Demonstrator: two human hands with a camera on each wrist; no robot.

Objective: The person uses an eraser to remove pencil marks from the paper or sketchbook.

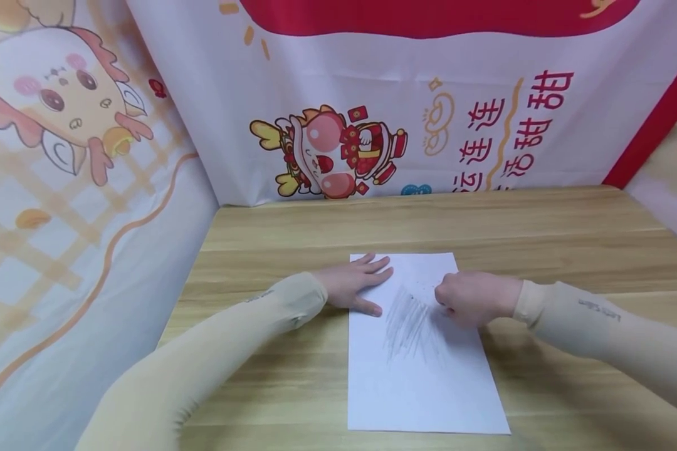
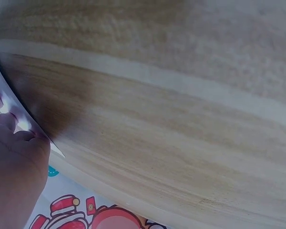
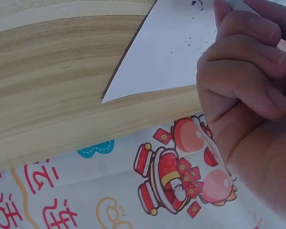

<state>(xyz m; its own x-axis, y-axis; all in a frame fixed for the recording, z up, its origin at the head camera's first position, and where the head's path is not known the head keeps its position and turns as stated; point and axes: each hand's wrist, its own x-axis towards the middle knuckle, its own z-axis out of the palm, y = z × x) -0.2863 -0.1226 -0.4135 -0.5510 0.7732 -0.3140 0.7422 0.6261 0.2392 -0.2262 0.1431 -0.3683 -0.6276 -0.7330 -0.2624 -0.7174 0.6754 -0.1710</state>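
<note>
A sheet of white paper (image 1: 423,401) lies on the wooden table, with grey pencil shading (image 1: 409,332) across its middle. My left hand (image 1: 356,284) rests flat on the sheet's upper left, fingers spread; the left wrist view shows only part of this hand (image 2: 14,167) at the edge. Over the right side of the shading, my right hand (image 1: 471,298) has its fingers curled. In the right wrist view, that hand (image 3: 248,81) pinches a small pale eraser (image 3: 241,5), mostly hidden by the fingers. Dark crumbs (image 3: 194,3) are scattered on the paper nearby.
The wooden table (image 1: 271,235) extends around the sheet on all sides. Behind its far edge hangs a white cloth (image 1: 214,94) printed with cartoon figures and red characters. Another patterned cloth (image 1: 163,263) hangs along the left side.
</note>
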